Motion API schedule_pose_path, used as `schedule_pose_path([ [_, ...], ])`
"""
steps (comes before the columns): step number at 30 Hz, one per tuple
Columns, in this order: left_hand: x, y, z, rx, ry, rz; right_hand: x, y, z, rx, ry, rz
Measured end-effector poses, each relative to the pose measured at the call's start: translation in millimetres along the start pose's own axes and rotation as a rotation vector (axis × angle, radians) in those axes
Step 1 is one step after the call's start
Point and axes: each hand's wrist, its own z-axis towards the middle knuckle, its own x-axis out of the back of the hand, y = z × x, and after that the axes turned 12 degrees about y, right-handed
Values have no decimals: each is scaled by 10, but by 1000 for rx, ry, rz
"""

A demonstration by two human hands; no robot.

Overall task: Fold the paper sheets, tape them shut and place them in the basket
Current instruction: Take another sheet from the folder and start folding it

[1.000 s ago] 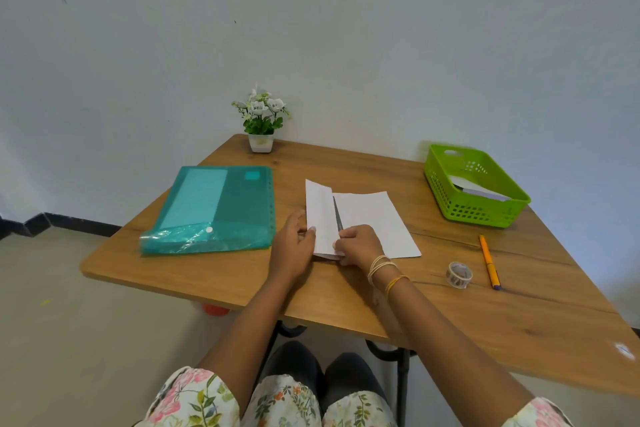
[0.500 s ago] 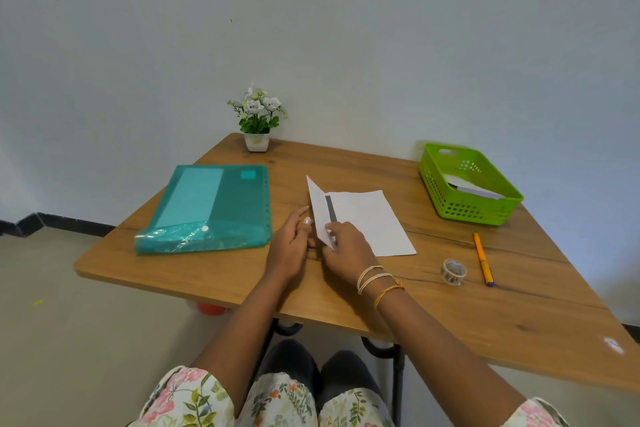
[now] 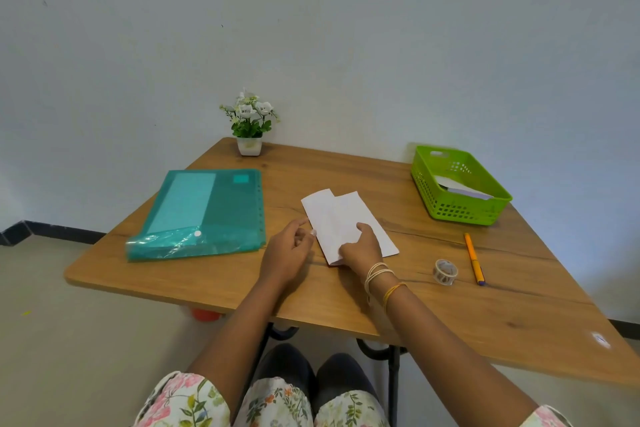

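Plainly, here is how it stands, nearest first.

Right hand (image 3: 360, 248): lies on the near end of the folded paper sheet (image 3: 346, 222), fingers curved over it and thumb reaching up its middle, pressing it to the worktop (image 3: 346, 302).
Left hand (image 3: 289, 250): just left of the sheet, fingers loosely bent, tips brushing its left edge; it grips nothing.
Sheet: near the worktop's middle, one flap lapped over the other. I judge it light, limp and quick to spring open or slide on the wood, so it wants pinning flat at the overlap and lifting by a folded edge.
Tape roll (image 3: 445, 271): right of the sheet, untouched.
Basket (image 3: 460, 213): farther right, well apart from the sheet, with paper already inside.
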Motion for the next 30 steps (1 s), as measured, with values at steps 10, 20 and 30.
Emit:
schedule_pose_path([
  [10, -2, 25, 25, 59, 40, 8, 57, -176, -165, -468, -204, 457],
  [20, -63, -28, 110, 158, 47, 19, 86, 24, -145, 353, 4, -724],
  [30, -12, -12, 69, 120, 57, -117, 15, 117, -288, 664, -131, -667],
])
